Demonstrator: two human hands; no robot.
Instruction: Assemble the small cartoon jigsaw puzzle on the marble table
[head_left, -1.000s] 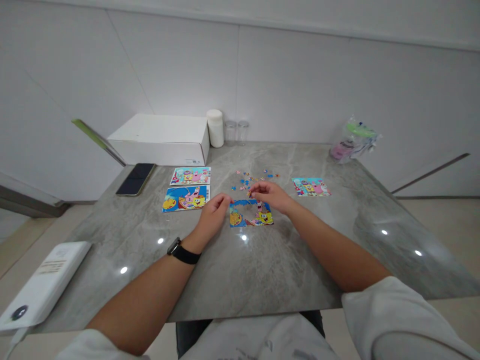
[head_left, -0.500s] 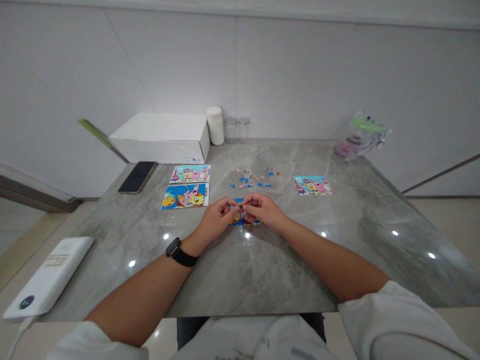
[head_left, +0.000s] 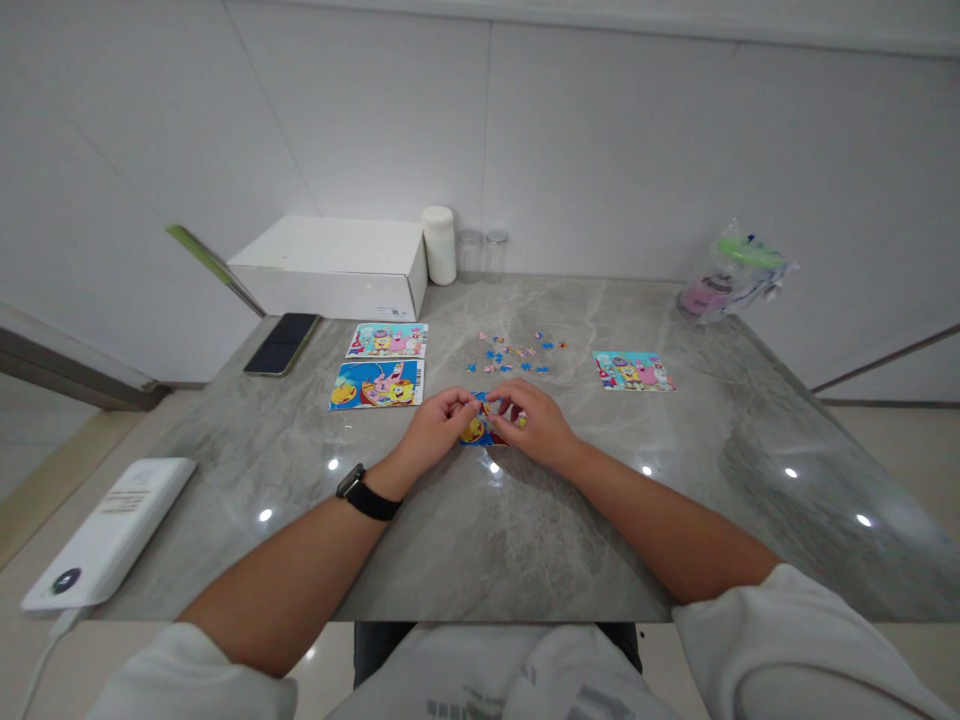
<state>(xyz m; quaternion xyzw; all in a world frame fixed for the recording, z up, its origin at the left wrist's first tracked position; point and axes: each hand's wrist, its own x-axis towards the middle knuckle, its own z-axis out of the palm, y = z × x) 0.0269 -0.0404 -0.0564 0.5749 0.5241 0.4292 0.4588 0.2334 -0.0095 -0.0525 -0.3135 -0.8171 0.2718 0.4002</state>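
My left hand (head_left: 435, 428) is closed in a pinch, its wrist wearing a black watch (head_left: 367, 492). A small puzzle piece (head_left: 486, 408) shows at its fingertips, red and yellow in colour. From the right, my right hand (head_left: 534, 422) curls close to it with thumb and forefinger bent; what they grip, if anything, is too small to make out. Under both hands lies a blue puzzle picture (head_left: 472, 432) with a yellow shape, partly covered by the fingers. Beyond them several loose puzzle pieces (head_left: 514, 352) are scattered on the grey table (head_left: 517, 540).
Two cartoon picture cards, one light blue (head_left: 386, 341) and one dark blue (head_left: 375, 386), lie left; another card (head_left: 634, 372) lies right. Around the edges are a phone (head_left: 282, 345), a white box (head_left: 330, 262), a white bottle (head_left: 439, 246), two glasses, a plastic bag (head_left: 735, 278) and a power bank (head_left: 112, 530).
The view has shifted slightly. My right fingers have spread a little and moved apart from my left fingertips, showing more of the blue puzzle picture between the hands.
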